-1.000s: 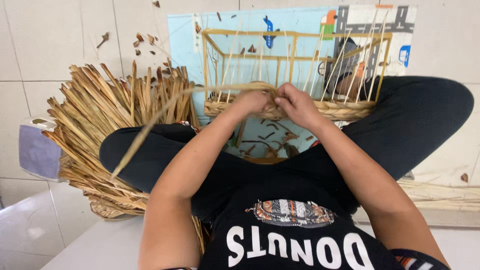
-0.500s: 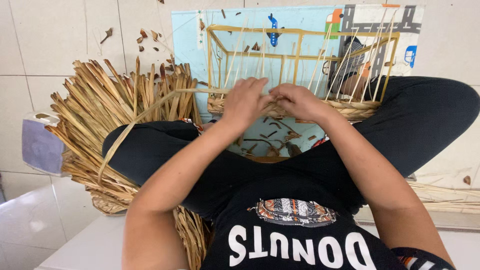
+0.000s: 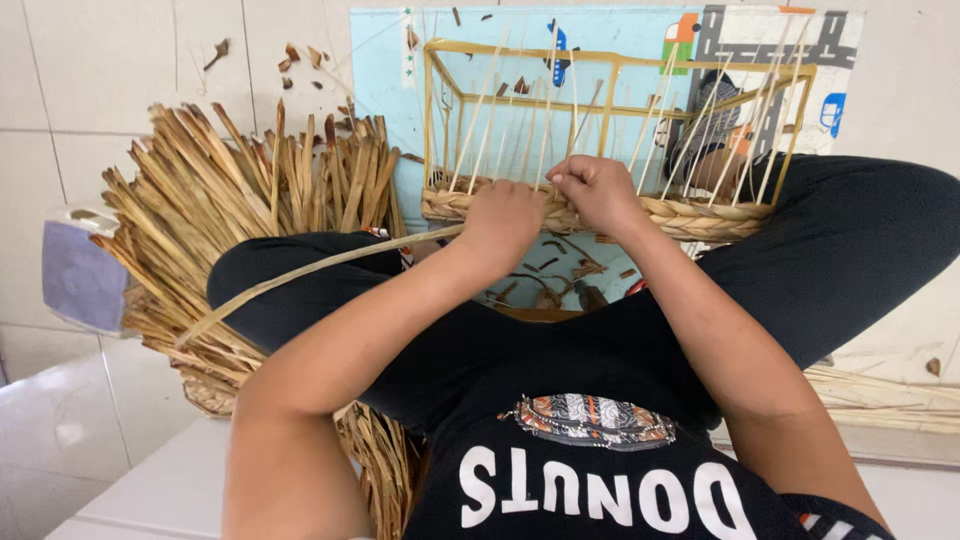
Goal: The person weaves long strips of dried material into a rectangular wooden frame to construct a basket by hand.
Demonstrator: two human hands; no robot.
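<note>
While the left hand [image 3: 505, 222] is clenching a long straw strip [image 3: 320, 268], the right hand [image 3: 597, 190] is apparently pinching the woven basket rim [image 3: 690, 215] at centre frame.

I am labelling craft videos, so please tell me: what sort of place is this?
Probably a home floor used as a weaving spot: white tiled floor, a play mat, a pile of dried leaf strips, and a half-woven basket frame at both hands.

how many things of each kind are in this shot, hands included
hands: 2, left hand, right hand
basket frame: 1
loose straw strand: 1
pile of dried straw: 1
play mat: 1
total: 6
</note>
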